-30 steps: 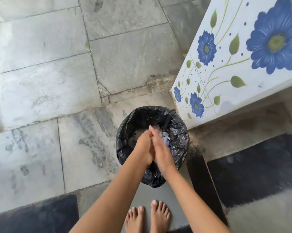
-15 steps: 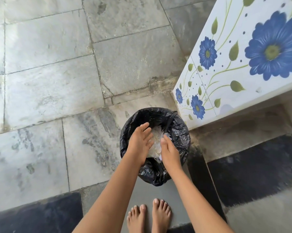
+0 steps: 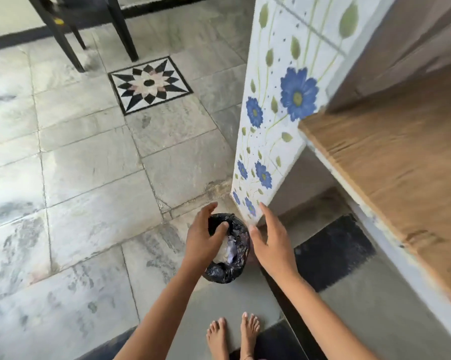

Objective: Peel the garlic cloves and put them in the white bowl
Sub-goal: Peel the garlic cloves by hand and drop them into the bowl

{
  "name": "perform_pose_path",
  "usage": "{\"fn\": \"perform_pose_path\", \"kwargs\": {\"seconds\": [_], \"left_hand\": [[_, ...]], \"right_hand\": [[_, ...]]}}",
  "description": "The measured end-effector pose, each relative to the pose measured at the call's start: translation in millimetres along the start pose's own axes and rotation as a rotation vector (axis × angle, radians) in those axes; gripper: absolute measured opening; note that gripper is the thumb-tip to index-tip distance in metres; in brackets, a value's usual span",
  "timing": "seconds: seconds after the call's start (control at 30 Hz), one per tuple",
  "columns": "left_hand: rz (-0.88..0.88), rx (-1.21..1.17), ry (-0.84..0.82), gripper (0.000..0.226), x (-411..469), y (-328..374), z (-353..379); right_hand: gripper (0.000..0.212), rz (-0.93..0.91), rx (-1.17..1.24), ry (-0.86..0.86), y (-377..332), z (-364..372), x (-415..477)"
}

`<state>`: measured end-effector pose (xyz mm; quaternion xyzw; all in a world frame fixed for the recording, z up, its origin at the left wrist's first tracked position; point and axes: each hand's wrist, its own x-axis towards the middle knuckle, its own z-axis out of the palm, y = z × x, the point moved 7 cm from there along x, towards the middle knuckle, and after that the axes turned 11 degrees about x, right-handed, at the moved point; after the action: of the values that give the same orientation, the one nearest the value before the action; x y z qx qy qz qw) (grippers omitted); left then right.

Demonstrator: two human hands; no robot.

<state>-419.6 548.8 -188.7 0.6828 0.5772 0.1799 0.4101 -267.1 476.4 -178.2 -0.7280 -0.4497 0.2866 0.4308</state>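
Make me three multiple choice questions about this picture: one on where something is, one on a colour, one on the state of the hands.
1. Where does the black-lined bin stand?
A on a shelf
B on the floor at the foot of the flowered panel
C on a stool

2. What colour are the panel's flowers?
A blue
B red
C yellow

3. How are the left hand and right hand?
A both grip the bag
B one holds a knife
C both open, holding nothing

Answers: B, the bin sits on the tiles beside the panel's base; A, the petals are blue; C, the fingers are spread with nothing in them.
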Motion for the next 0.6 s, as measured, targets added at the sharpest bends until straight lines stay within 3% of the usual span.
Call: {"fn": "perform_pose_path", "kwargs": {"seconds": [0.1, 0.23, 0.43, 0.6], "left_hand": [[0.249, 0.083, 0.036, 0.049, -43, 91, -33], [0.473, 0.066, -0.043, 0.057, -86, 183, -30], [0.881, 0.206, -0.25, 0.046, -173, 301, 72], [1.071, 0.298, -0.368, 0.036, -255, 366, 187]], "right_hand": [[0.051, -0.139, -0.02, 0.165, -66, -78, -41], [0.056, -0.174, -0.093, 0.398, -93, -166, -101], [0.057, -0.095, -0.213, 0.754, -60, -298, -208], [0.054, 0.059, -0.294, 0.985, -5, -385, -312]]}}
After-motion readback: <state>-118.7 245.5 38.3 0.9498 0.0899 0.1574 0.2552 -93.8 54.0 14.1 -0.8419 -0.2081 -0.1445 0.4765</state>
